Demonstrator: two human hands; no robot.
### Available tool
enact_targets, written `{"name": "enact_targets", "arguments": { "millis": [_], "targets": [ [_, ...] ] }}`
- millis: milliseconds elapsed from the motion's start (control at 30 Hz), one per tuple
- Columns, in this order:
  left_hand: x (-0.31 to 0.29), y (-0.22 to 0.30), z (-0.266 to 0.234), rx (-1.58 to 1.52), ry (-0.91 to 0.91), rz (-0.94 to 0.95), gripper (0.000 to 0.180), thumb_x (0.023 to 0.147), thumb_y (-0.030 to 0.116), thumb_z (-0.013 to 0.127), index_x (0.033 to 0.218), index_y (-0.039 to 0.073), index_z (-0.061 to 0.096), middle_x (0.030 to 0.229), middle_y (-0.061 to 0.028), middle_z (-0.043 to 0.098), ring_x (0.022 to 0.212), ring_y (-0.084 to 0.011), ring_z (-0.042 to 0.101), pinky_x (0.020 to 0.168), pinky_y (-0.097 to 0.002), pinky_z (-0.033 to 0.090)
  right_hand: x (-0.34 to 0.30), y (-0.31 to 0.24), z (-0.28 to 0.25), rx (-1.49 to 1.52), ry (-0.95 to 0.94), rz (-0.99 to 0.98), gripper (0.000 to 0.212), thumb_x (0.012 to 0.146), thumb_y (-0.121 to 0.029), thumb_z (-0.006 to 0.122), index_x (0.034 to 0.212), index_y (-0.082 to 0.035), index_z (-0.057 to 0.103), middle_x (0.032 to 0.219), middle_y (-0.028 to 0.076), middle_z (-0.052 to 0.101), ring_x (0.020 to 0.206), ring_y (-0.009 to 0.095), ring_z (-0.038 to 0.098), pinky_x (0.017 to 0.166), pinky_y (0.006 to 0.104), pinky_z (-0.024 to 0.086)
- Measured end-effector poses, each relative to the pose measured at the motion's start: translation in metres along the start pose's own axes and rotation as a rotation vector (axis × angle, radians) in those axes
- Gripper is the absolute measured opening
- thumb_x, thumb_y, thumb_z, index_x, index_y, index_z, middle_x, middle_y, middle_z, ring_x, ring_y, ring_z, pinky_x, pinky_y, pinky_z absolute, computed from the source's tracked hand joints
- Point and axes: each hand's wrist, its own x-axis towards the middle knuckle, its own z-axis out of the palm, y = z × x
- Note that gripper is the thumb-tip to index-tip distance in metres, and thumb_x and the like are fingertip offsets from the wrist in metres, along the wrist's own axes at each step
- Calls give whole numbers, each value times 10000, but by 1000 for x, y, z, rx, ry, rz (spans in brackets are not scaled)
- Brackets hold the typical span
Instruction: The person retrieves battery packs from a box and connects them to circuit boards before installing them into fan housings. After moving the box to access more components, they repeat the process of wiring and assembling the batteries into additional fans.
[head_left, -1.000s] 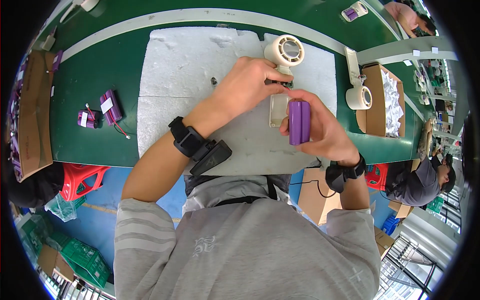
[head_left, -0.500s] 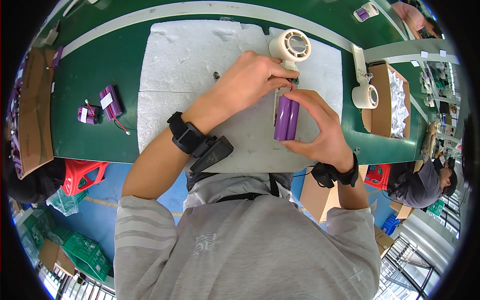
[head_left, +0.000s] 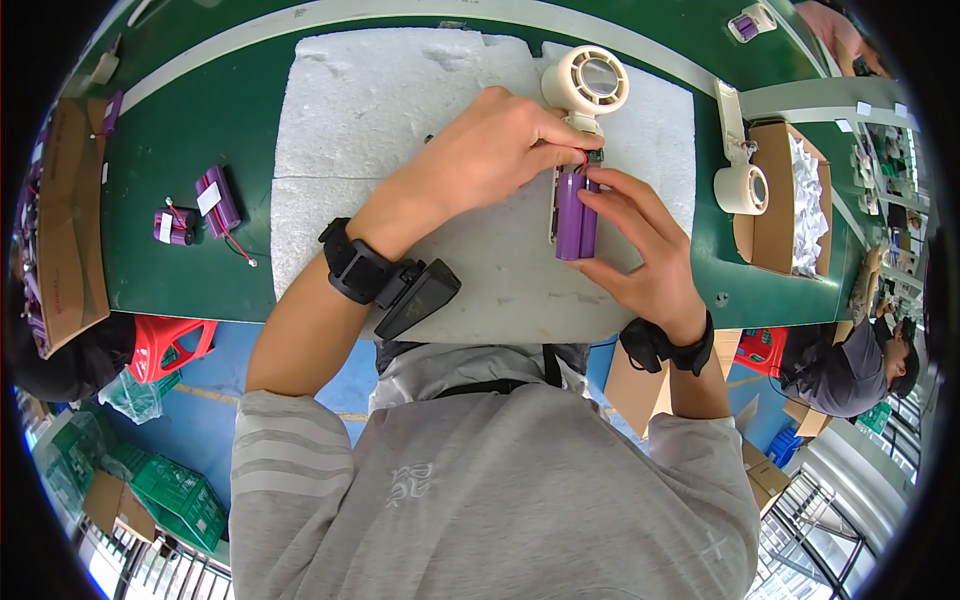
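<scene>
A cream handheld fan lies on the white foam board, its round head away from me and its handle pointing toward me. Over the handle sits a purple battery pack of two cells side by side. My right hand grips the pack, fingers at its far end and thumb at its near end. At the neck of the fan, my left hand pinches around the short red wire and the small green circuit board; its fingertips hide what exactly they hold.
Two battery packs with wires lie on the green table at left, near a carton of more packs. At right, an opened fan lies against a cardboard box with white pieces. Another person sits far right.
The battery pack has shifted a little away from me, closer to the fan's neck. My right hand has moved with it, while the left stays pinched at the wire.
</scene>
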Motion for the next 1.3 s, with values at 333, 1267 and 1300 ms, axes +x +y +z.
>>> {"name": "enact_targets", "arguments": {
  "millis": [333,1267,1300],
  "targets": [
    [0,0,-2,-41,-52,-100,216,874,166,646,1079,155,714,715,-146,654,523,-220,561,567,-344,484,5,-2,-5,-135,1,-62,542,603,-1,813,1118,-4,646,1278,150,555,1163,315,555,943,393,510],
    [5,6,-13,-3,-136,-170,411,652,204,813,1054,170,735,731,-122,679,582,-202,569,621,-300,476,26,-6,-4,-18,-23,168,588,617,35,788,1127,-68,513,1220,115,522,1095,285,559,882,377,505],
    [7,9,-14,-9,-143,-201,424,639,196,817,1054,163,734,730,-118,679,585,-202,570,625,-301,476,30,-6,-6,-21,-35,168,614,612,39,785,1140,-76,495,1209,108,515,1081,278,562,866,373,510]
  ]
}}
